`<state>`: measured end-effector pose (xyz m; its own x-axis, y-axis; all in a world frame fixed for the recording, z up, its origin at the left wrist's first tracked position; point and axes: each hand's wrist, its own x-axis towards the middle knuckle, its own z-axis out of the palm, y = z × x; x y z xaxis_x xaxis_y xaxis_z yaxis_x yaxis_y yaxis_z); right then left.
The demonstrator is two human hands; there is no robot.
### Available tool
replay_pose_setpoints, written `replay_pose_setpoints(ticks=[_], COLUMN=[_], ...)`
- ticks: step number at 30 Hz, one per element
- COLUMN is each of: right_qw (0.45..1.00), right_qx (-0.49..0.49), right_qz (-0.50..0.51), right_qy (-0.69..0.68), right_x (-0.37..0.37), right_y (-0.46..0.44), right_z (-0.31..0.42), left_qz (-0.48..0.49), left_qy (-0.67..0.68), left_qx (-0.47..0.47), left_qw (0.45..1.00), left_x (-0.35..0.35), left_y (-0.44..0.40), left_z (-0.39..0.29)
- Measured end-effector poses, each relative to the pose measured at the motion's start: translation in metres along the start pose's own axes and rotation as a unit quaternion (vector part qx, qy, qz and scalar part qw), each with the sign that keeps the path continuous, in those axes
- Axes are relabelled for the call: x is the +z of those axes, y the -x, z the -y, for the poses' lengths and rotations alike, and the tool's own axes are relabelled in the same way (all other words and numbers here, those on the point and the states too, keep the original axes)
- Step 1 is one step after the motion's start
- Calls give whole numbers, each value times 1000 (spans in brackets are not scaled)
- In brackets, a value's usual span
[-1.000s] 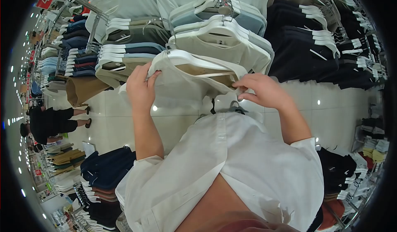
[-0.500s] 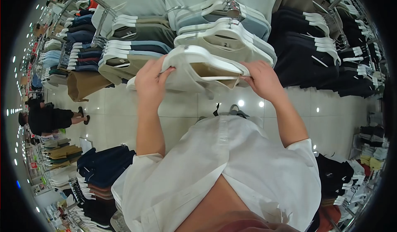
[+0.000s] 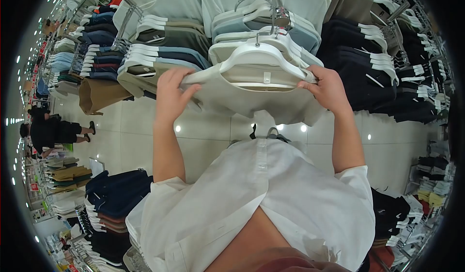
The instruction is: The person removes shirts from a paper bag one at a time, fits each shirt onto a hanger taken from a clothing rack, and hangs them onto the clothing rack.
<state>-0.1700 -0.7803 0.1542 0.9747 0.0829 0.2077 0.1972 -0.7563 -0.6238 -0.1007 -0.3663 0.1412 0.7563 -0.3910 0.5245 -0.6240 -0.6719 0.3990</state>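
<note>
A light beige shirt [image 3: 232, 97] on a white hanger [image 3: 254, 53] is spread in front of me, its neck opening and small inner label facing up. My left hand [image 3: 173, 91] is closed at the shirt's left shoulder, the thumb on top of the fabric. At the other shoulder, my right hand [image 3: 329, 90] pinches the cloth beside the hanger's end. The hanger's metal hook [image 3: 257, 38] points away from me, just in front of a chrome rail [image 3: 276, 5]. Whether the hook touches the rail I cannot tell.
Pale shirts [image 3: 266, 22] hang along the rail ahead. Black shirts [image 3: 356, 63] hang to the right, olive and navy ones [image 3: 181, 34] to the left. A navy garment [image 3: 118, 192] hangs behind at left. Far left, a person in black [image 3: 51, 131] stands on the tiled floor [image 3: 203, 148].
The shirt has been turned from tilted to nearly level and drawn flat, its neck now facing up. My right hand has moved right and the left slightly left, widening the gap between them.
</note>
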Motion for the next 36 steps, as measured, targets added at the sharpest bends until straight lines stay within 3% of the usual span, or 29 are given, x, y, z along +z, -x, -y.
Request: replay_pose_setpoints(ticks=[2,5,9,13,18,24,29,31,36], right_qw=[999,999,994,996,995,997,995,992,997], right_qx=[10,-6,-3,-68,-71,-68,-90,-118,-72], right_qz=[30,39,68,6,59,34,15,11,11], right_qy=[7,-3,-81,-57,-24,10,-41,-39,-34], right_x=[-3,-2,-15,-21,-32,-34,-39,-44,-57], right_y=[-1,-4,-3,2,-1,-14,-26,-32,-38], right_z=[5,5,15,9,-5,13,19,18,18], left_qz=[-18,103,80,72,74,55,38,43,25], left_qy=[14,90,109,129,112,87,85,109,187], left_qx=[59,-16,-36,-27,-6,28,46,31,37], left_qw=[998,990,990,989,991,994,995,993,981], left_x=[6,17,23,17,8,4,-3,-5,-5], left_y=[-11,-14,-17,-23,-33,-49,-66,-71,-81], left_z=[-15,-26,-28,-25,-23,-26,-29,-26,-16])
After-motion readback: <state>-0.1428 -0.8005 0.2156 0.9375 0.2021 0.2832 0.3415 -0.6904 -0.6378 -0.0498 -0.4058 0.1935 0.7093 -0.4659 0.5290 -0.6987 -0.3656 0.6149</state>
